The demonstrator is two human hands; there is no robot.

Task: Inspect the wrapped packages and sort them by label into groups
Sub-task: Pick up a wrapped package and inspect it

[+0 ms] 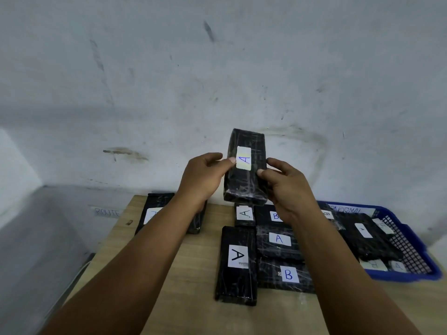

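Observation:
A black wrapped package (246, 187) with a white label reading A is held upright in the air above the table's far edge. My left hand (203, 176) pinches its left side, thumb at the label. My right hand (281, 187) grips its right side. Below on the wooden table (174, 274) lie more black packages: one labelled A (237, 267) nearest me, another A (278, 240), one B (287, 275), a small A (244, 215) and a B (268, 215) partly behind my right hand.
A blue mesh basket (416, 262) at the right holds several labelled packages. Another black package (154, 211) lies at the table's far left, partly under my left forearm. A stained white wall rises right behind the table. A label reading ROUTE (107, 212) sits left of it.

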